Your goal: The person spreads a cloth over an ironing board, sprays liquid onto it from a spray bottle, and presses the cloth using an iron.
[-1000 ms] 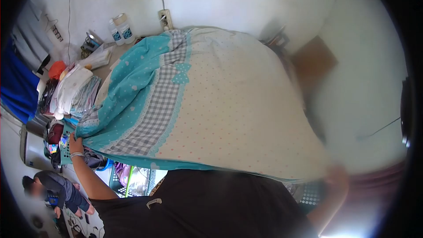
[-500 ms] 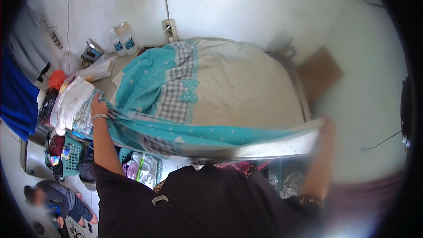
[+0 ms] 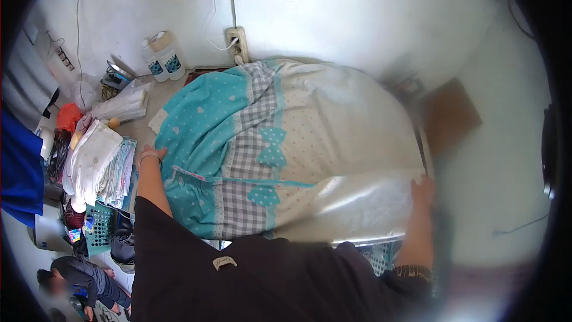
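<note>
A large teal and cream cloth (image 3: pixel 339 125) with a grey checked band and dotted bows covers most of the table. Its near part is folded back over, with a gathered teal edge running across the middle. At the cloth's left edge, my left hand (image 3: pixel 152 154) rests with its fingers spread. My right hand (image 3: pixel 423 189) touches the cloth's right edge; whether its fingers pinch the fabric is too unclear to see.
Stacked folded cloths (image 3: pixel 95 158), an orange bag (image 3: pixel 69 117), an iron (image 3: pixel 119 73) and two bottles (image 3: pixel 171 62) line the left and back. A socket strip (image 3: pixel 236 45) is on the wall. A person (image 3: pixel 89 283) sits on the floor, lower left.
The cloth's near edge, earlier lifted and stretched between both hands, now lies down on the table. My left hand has let go and opened; my right hand has moved slightly down and left.
</note>
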Demonstrator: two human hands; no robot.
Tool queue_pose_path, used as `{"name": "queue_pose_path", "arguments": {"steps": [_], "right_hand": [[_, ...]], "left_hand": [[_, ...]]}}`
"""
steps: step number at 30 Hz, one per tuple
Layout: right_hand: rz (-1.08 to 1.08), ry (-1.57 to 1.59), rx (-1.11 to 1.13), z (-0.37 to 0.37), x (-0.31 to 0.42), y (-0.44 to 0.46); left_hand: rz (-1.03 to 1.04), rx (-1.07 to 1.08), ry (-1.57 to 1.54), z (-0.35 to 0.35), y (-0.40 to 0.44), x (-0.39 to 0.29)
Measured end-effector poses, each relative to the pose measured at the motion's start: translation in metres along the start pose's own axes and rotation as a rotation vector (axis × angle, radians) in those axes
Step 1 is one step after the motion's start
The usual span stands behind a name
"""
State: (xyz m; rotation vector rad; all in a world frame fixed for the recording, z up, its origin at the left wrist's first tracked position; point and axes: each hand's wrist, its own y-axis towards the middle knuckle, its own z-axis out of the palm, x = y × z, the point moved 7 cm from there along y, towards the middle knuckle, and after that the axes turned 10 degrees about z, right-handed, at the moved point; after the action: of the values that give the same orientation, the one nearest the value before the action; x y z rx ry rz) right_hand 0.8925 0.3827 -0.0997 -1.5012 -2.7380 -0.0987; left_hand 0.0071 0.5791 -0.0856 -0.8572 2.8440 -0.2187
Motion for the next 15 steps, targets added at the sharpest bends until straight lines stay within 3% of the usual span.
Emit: {"name": "queue_pose_path", "arguments": {"steps": [2,4,5,9,13,15], "right_hand": [[-0.036,0.040,-0.066,-0.001,0.005,0.020],[-0.096,0.140,-0.016,0.007,0.012,0.038],[-0.087,0.137,-0.023,0.012,0.015,0.049],[-0.140,0.209,-0.013,0.021,0.059,0.102],[-0.069,0.293,0.131,0.033,0.115,0.143],[-0.101,0.281,0.146,0.027,0.145,0.152]], "left_hand": [[0.025,-0.043,0.099,0.035,0.041,0.039],[0.214,0.183,0.060,0.060,0.052,0.030],[0.225,0.185,0.057,0.065,0.059,0.026],[0.216,-0.150,0.005,0.050,0.091,0.035],[0.124,-0.481,-0.255,-0.047,0.095,0.014],[0.217,-0.589,-0.081,-0.060,0.184,0.043]]}}
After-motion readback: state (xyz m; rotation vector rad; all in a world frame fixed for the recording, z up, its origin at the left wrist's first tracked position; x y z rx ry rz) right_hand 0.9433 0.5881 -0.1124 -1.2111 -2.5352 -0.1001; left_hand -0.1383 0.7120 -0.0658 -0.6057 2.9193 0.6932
